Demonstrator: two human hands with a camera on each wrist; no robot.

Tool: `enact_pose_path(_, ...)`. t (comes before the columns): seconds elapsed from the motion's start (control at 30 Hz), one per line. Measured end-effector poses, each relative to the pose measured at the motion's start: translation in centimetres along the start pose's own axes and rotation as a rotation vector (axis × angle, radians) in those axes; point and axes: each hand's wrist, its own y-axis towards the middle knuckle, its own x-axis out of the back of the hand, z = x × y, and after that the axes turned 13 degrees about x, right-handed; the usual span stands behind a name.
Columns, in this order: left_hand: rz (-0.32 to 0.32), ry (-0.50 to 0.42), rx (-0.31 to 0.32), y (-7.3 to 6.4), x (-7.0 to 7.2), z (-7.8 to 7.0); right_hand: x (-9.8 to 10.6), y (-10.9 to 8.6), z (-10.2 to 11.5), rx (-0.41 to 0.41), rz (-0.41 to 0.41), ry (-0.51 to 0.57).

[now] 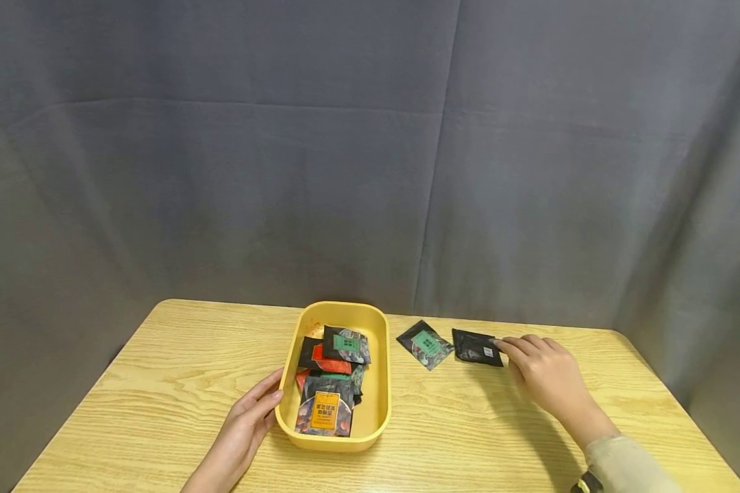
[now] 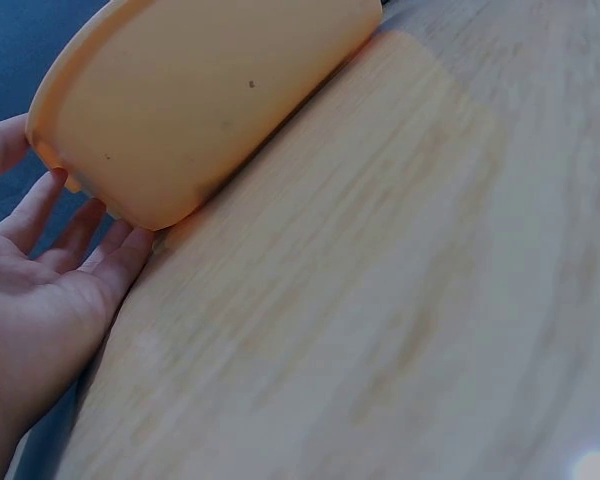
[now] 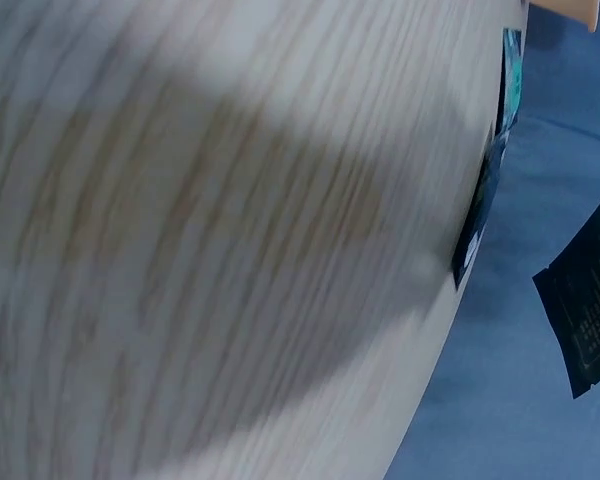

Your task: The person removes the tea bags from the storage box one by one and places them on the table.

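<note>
- Our right hand [image 1: 539,370] is at the right, its thumb and fingertips drawn together at the right edge of a dark packet [image 3: 592,300]; we judge this a pinch, though the right wrist view leaves the fingers out.
- That view shows the packet above the table [image 1: 191,383], printed side showing; from the head its outline merges with a black packet [image 3: 483,205], so we cannot separate them surely.
- A green-labelled packet [image 1: 427,344] lies just left; we do well to raise ours straight up so its corner drags neither neighbour.
- Our left hand [image 1: 240,428] has its fingers spread against the left wall of the yellow tray [image 1: 381,404]; light pressure should steady it without tipping.
- Inside, an orange-labelled packet [image 1: 324,407] lies near, others overlapping farther back; a thin, slippery sachet likely handles best by its edge.
</note>
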Motion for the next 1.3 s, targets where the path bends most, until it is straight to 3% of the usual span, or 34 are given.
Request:
enact_pose_path(0.23, 0.003, -0.008, 0.001, 0.0, 0.0, 0.0, -0.5, -1.3, -1.0, -0.017, -0.016, 0.015)
enact_pose_path(0.7, 0.004, -0.005, 0.004, 0.0, -0.1, 0.0, -1.3, -3.5, -2.2, -0.096, 0.077, -0.011)
enact_pose_path(1.03, 0.005, -0.012, 0.004, 0.0, -0.1, -0.1, -2.1, -3.9, -1.7, -0.186, 0.189, -0.026)
enact_pose_path(1.3, -0.008, -0.013, 0.012, 0.1, -0.1, -0.2, -2.1, -3.3, -1.3, -0.315, 0.325, -0.020)
